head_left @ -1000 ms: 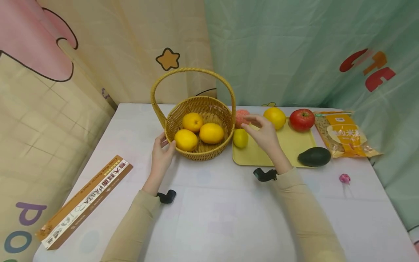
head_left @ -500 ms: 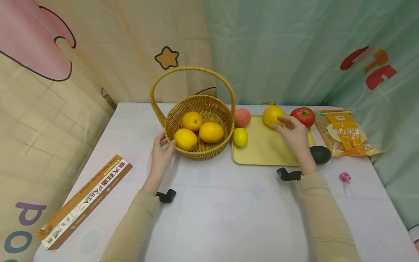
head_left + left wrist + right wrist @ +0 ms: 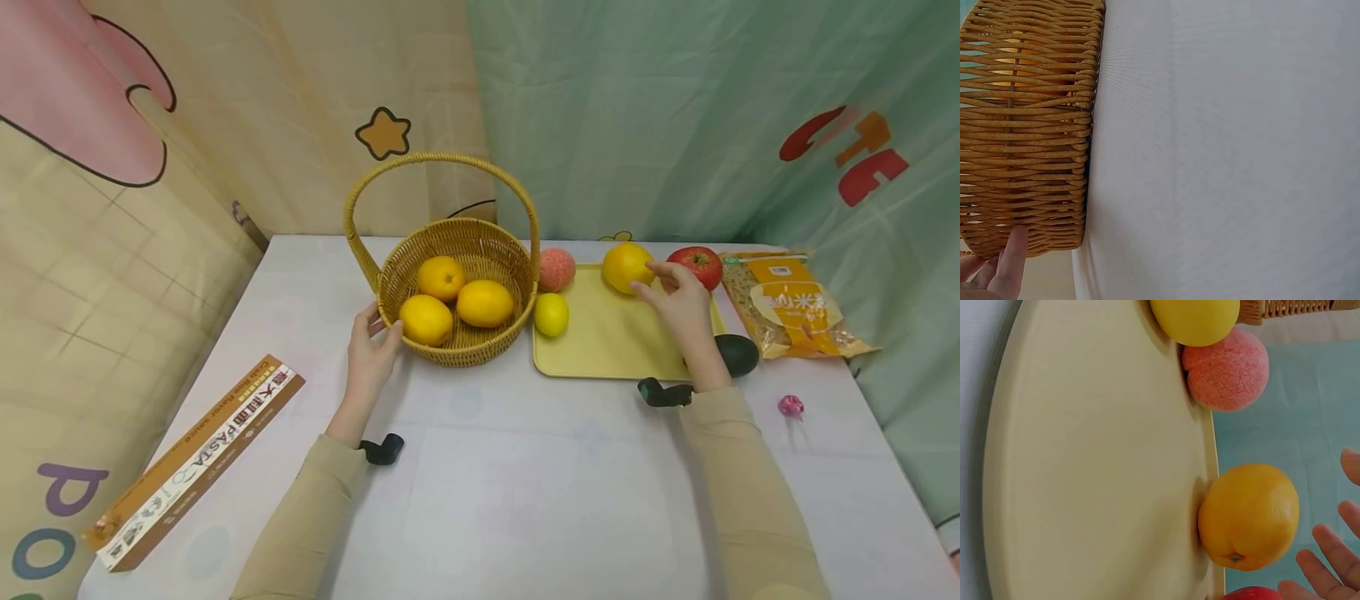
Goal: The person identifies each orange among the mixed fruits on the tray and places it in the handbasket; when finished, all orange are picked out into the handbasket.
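My left hand (image 3: 371,354) holds the near left side of a woven basket (image 3: 468,358), thumb at its rim and fingers on the outer wall (image 3: 1029,156). Inside lie a round orange fruit (image 3: 441,278) and two oval yellow fruits, one (image 3: 485,303) on the right and another (image 3: 426,321) near the thumb. Over a yellow tray (image 3: 600,342), my right hand (image 3: 682,308) hovers with fingers and thumb spread, close beside an orange (image 3: 1249,515). The right wrist view shows a gap between its fingertips and that orange. Behind the hand sits a red apple (image 3: 699,267).
A pink peach (image 3: 557,270) and a yellow lemon (image 3: 552,315) lie at the tray's left side. A dark green avocado (image 3: 737,355) is partly behind the right wrist. Farther right are a grain bag (image 3: 795,308) and a lollipop (image 3: 791,406); a pasta box (image 3: 195,462) lies left.
My right hand has moved right across the tray, from above the lemon and peach to beside the orange, then barely shifted. My left hand and the basket have stayed in place.
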Action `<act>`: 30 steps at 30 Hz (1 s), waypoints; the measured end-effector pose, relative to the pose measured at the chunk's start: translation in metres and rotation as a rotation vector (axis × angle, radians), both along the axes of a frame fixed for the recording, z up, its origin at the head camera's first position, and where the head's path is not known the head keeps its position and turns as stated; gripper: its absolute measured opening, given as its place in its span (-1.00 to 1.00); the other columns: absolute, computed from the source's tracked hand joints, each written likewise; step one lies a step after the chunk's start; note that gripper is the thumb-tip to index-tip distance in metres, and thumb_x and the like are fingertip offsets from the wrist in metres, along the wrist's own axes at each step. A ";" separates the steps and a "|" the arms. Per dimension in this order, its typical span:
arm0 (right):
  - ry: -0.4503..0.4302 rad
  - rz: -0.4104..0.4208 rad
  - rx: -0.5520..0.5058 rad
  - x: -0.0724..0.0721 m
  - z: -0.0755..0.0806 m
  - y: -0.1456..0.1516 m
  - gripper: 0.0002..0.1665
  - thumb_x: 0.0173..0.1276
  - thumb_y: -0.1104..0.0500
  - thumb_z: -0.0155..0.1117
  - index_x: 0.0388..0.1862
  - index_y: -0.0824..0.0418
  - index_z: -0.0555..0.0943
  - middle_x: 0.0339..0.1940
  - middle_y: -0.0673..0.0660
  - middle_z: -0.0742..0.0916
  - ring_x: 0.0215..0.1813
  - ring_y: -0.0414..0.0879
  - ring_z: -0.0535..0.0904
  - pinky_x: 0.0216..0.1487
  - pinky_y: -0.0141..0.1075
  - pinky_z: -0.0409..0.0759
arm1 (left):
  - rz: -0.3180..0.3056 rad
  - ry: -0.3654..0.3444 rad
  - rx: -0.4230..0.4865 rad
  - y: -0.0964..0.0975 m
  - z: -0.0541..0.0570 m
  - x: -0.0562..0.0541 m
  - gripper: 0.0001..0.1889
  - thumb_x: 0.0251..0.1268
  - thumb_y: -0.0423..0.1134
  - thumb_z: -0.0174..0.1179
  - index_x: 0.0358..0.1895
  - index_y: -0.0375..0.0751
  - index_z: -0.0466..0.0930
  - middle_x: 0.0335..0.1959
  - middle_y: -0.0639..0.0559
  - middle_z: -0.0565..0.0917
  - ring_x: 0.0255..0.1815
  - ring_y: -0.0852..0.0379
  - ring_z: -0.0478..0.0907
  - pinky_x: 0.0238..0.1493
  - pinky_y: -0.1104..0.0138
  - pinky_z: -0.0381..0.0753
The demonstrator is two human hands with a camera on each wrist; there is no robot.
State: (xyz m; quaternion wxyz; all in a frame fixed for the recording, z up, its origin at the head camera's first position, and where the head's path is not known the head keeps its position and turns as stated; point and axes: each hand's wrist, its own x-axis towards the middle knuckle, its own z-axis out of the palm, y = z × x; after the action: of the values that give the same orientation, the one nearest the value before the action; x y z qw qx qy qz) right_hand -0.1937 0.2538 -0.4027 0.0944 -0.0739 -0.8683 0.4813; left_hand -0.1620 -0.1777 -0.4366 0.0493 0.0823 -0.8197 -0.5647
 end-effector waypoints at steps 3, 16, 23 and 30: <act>-0.026 0.003 0.018 -0.004 0.001 0.001 -0.30 0.35 0.00 0.35 0.33 0.36 0.43 0.34 0.36 0.51 0.42 0.20 0.37 0.49 -0.03 0.32 | 0.001 -0.003 -0.001 0.000 0.001 0.000 -0.36 0.47 -0.18 0.10 0.51 -0.23 0.10 0.44 -0.16 0.30 0.41 -0.08 0.31 0.28 0.07 0.55; -0.109 0.032 0.071 -0.027 0.006 0.000 -0.17 0.36 -0.01 0.33 0.48 0.32 0.27 0.48 0.36 0.36 0.47 0.29 0.22 0.51 0.10 0.23 | 0.004 0.013 -0.030 0.000 0.002 0.002 -0.36 0.47 -0.17 0.10 0.50 -0.23 0.11 0.44 -0.16 0.32 0.39 -0.10 0.33 0.27 0.06 0.55; -0.146 0.045 0.089 -0.044 0.000 -0.002 -0.11 0.37 0.00 0.32 0.50 0.35 0.19 0.49 0.38 0.32 0.47 0.29 0.21 0.54 0.08 0.20 | 0.002 0.013 -0.027 -0.001 0.001 0.003 -0.36 0.47 -0.17 0.10 0.50 -0.24 0.10 0.44 -0.18 0.31 0.39 -0.10 0.33 0.27 0.05 0.55; -0.211 0.055 0.089 -0.052 -0.006 -0.003 0.00 0.35 0.02 0.32 0.56 0.35 0.03 0.52 0.40 0.24 0.47 0.30 0.18 0.56 0.11 0.14 | -0.006 0.011 -0.010 -0.001 0.000 0.003 -0.35 0.47 -0.17 0.10 0.51 -0.23 0.09 0.44 -0.18 0.31 0.40 -0.10 0.32 0.26 0.07 0.56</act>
State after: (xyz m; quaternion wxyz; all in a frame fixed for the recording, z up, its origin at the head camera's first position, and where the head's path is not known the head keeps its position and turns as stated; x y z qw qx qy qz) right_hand -0.2457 0.2503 -0.4091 -0.0075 -0.0963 -0.8956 0.4343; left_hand -0.1593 -0.1785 -0.4371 0.0526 0.0765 -0.8224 -0.5613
